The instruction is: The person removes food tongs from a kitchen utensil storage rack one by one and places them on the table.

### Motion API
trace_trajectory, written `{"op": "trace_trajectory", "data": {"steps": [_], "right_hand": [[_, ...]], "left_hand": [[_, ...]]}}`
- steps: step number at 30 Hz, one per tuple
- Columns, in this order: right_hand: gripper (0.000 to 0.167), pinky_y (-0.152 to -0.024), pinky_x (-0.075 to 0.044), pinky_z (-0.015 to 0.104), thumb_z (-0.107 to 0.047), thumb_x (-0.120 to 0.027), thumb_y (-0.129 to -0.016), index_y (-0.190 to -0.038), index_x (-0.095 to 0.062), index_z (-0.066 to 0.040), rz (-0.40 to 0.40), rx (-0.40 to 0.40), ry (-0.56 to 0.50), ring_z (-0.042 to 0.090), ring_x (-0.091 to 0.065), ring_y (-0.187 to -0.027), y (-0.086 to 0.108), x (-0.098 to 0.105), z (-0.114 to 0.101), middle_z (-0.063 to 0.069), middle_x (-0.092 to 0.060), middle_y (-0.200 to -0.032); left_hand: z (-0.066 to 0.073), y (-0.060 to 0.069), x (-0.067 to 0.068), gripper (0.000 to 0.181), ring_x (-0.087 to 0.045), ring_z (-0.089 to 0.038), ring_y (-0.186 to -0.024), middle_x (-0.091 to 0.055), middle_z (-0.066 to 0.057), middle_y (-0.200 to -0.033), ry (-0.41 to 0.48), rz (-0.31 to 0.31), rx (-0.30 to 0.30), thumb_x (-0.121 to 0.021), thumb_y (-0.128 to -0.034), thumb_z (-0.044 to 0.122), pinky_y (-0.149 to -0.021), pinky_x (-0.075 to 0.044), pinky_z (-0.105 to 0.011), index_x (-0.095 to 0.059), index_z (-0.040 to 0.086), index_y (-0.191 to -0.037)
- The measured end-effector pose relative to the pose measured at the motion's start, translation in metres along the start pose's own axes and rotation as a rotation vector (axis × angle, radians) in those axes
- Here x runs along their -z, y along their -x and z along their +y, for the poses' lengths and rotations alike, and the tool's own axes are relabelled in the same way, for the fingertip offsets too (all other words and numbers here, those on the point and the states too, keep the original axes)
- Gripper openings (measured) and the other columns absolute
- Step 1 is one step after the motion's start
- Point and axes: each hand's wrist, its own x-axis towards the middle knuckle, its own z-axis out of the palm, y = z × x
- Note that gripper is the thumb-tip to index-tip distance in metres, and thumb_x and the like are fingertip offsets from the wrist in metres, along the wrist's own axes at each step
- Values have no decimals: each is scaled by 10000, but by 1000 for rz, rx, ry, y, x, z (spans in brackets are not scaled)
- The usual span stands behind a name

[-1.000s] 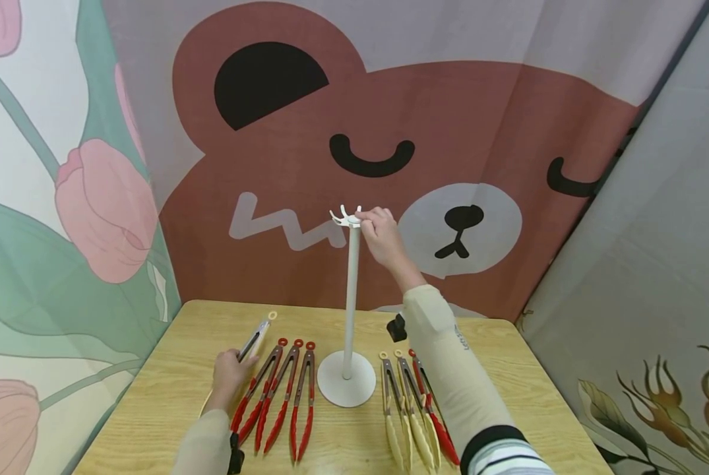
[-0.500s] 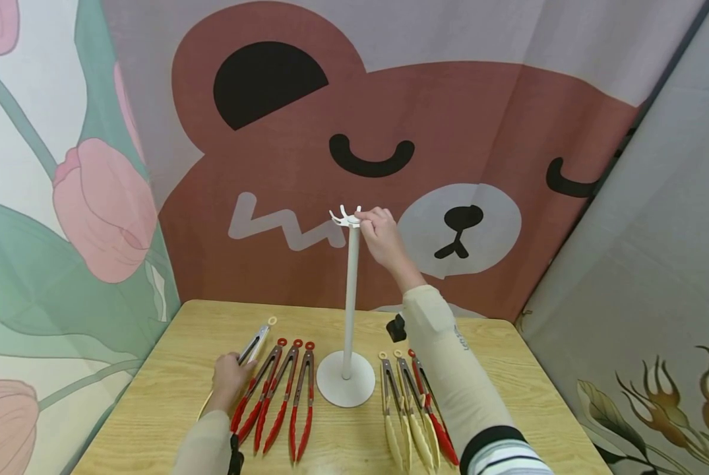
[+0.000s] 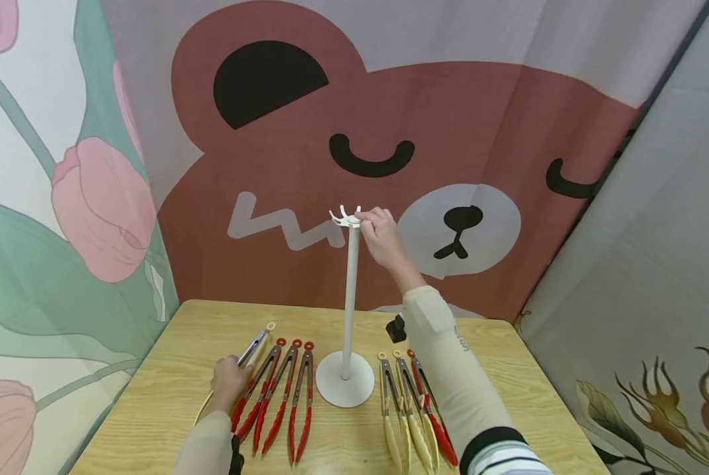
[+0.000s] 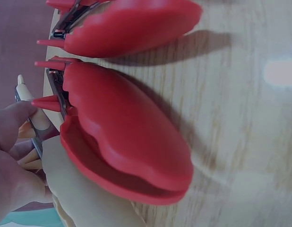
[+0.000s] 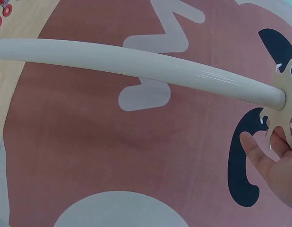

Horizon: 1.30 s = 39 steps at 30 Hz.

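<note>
My left hand point(image 3: 229, 382) grips a pair of cream-tipped tongs point(image 3: 254, 344) at the table's left, their ring end pointing away. In the left wrist view the tongs' cream head point(image 4: 84, 184) lies beside a red-tipped head. Three red tongs point(image 3: 303, 402) lie fanned just right of that hand. My right hand point(image 3: 384, 241) is raised to the top of a white stand point(image 3: 351, 290), its fingers curled at one of the hooks point(image 3: 345, 219). In the right wrist view the thumb and fingers point(image 5: 259, 153) are around a hook of the white hook ring point(image 5: 279, 97).
The stand's round base point(image 3: 345, 389) rests mid-table. To its right lie two cream tongs point(image 3: 394, 422) and one red pair point(image 3: 440, 429), partly behind the right sleeve point(image 3: 455, 363). A patterned curtain point(image 3: 271, 198) hangs behind the wooden table point(image 3: 152, 396).
The left hand has lowered the cream tongs slightly, their ring end sinking toward the table beside the red tongs. The right hand stays at the hooks.
</note>
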Motion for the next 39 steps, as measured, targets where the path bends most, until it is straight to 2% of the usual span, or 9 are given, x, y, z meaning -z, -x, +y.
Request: {"op": "trace_trajectory", "data": {"steps": [9, 14, 21, 26, 33, 39], "right_hand": [[372, -728, -370, 353, -93, -352, -855, -1062, -637, 27, 8, 4, 0, 241, -438, -837, 0, -1, 1, 124, -580, -945], [378, -719, -368, 348, -108, -350, -858, -1065, -635, 29, 3, -4, -6, 237, -433, -830, 0, 0, 0, 121, -576, -938], [359, -722, -373, 351, -89, -363, -863, -1064, -634, 33, 4, -2, -6, 243, -436, -837, 0, 0, 0, 128, -579, -947], [359, -725, -374, 353, -90, -364, -863, -1063, -633, 36, 3, -3, -5, 249, -440, -842, 0, -1, 0, 131, -580, -950], [356, -726, -377, 349, -86, -367, -858, -1058, -636, 34, 11, 8, -1, 246, -443, -847, -1, -1, 1, 132, -583, -951], [358, -736, -381, 352, -93, -367, -860, -1061, -635, 35, 5, 5, 8, 247, -448, -858, -1, -2, 2, 133, -583, -959]], "left_hand": [[0, 2, 0, 293, -505, -331, -683, -483, -220, -773, -9, -14, -5, -641, -794, 196, -566, -391, -473, -556, -85, -799], [0, 3, -1, 355, -516, -359, -715, -488, -243, -802, -15, -13, -7, -632, -796, 191, -591, -401, -489, -554, -135, -913], [-1, 5, -2, 475, -507, -473, -849, -491, -332, -921, -27, -18, -17, -627, -805, 204, -666, -402, -552, -507, -183, -1054], [-3, 4, -3, 451, -518, -448, -809, -491, -311, -888, -36, -19, -7, -634, -800, 211, -640, -402, -536, -526, -173, -1012], [-2, 3, -4, 347, -524, -418, -736, -491, -265, -795, -52, -9, 1, -650, -792, 218, -578, -396, -504, -552, -114, -825], [-4, 3, -6, 345, -522, -421, -738, -494, -263, -787, -62, -8, 3, -655, -792, 217, -578, -394, -503, -546, -110, -804]]}}
